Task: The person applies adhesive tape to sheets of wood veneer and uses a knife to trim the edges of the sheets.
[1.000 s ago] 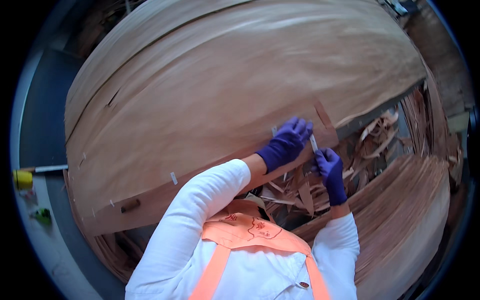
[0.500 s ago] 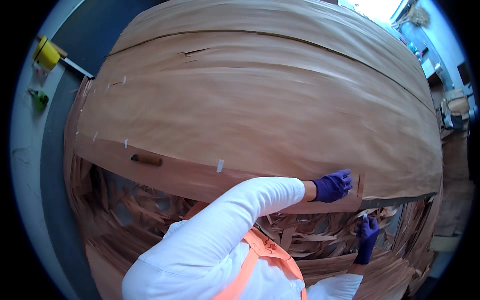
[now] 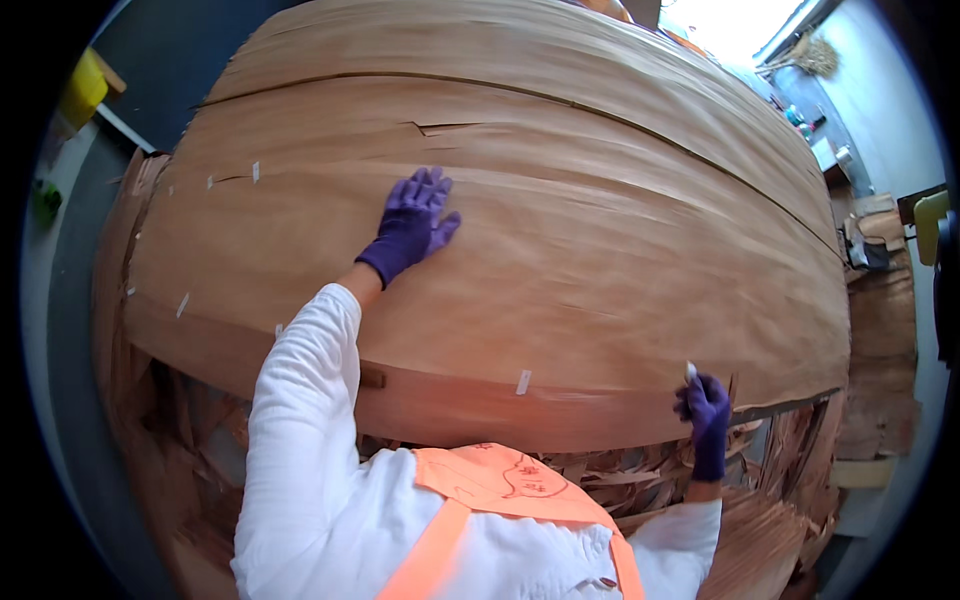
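A broad, light-brown wood veneer sheet [image 3: 560, 260] spreads before me, with a redder strip [image 3: 450, 405] along its near edge. My left hand [image 3: 412, 225], in a purple glove, lies open on the sheet with fingers spread, below a short split [image 3: 445, 128]. At the near right edge my right hand [image 3: 708, 415], gloved alike, pinches a small white piece of tape [image 3: 690, 370] pointing up. White tape pieces [image 3: 523, 382] stick across the near seam and at the left [image 3: 256, 172]. A wooden-handled tool [image 3: 372, 377] lies on the strip, partly hidden by my left sleeve.
Torn veneer scraps [image 3: 640, 470] are heaped below the near edge. A long dark gap [image 3: 570, 103] crosses the far part of the sheet. At far left stands a yellow container [image 3: 84, 88]; a straw brush [image 3: 815, 57] is at upper right.
My left hand has moved from the near right edge far to the left, fingers now spread. My right hand has risen from over the scraps to the sheet's edge. The view has shifted.
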Tool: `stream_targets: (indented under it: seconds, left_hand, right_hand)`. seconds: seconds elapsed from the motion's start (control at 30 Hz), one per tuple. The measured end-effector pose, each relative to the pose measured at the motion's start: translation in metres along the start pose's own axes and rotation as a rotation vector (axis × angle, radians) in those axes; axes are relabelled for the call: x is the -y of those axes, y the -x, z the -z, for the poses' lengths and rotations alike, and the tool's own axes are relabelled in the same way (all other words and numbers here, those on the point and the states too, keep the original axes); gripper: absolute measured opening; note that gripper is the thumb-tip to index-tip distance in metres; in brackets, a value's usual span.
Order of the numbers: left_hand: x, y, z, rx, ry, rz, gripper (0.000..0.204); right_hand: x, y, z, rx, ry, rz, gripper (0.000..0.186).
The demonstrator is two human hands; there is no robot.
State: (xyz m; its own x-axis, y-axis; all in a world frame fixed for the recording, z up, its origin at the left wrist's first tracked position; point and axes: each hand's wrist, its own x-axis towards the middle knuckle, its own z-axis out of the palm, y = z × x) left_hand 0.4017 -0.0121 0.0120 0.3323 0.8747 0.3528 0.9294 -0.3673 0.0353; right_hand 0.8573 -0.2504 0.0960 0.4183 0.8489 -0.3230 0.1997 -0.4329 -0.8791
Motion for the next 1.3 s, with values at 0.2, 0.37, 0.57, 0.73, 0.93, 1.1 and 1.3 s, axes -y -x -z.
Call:
stream_targets:
  seconds: [0.2, 0.37, 0.57, 0.73, 0.93, 1.1, 1.3]
  left_hand:
    - [0.019, -0.002, -0.021, 0.026, 0.028, 0.018, 0.057]
    - [0.053, -0.025, -0.011, 0.027, 0.127, 0.054, 0.046]
    - [0.118, -0.053, -0.038, -0.156, 0.111, 0.079, 0.037]
    - [0.118, -0.059, -0.039, -0.135, 0.122, 0.025, 0.035]
    - [0.12, -0.082, -0.018, -0.027, 0.2, 0.047, 0.037]
    - [0.1, -0.108, -0.032, -0.255, 0.263, -0.024, 0.046]
    - [0.08, -0.131, -0.068, -0.056, 0.197, -0.071, 0.046]
  right_hand:
    - [0.087, -0.025, -0.133, 0.219, 0.006, 0.008, 0.02]
    - [0.143, -0.045, -0.213, 0.371, 0.02, 0.048, 0.023]
    - [0.178, -0.074, -0.284, 0.532, -0.024, 0.085, 0.024]
    - [0.178, -0.094, -0.308, 0.577, -0.051, 0.067, 0.024]
    - [0.176, -0.113, -0.327, 0.58, -0.089, 0.036, 0.024]
    - [0.184, -0.132, -0.341, 0.544, -0.106, 0.045, 0.025]
    - [0.199, -0.163, -0.359, 0.484, -0.171, 0.053, 0.029]
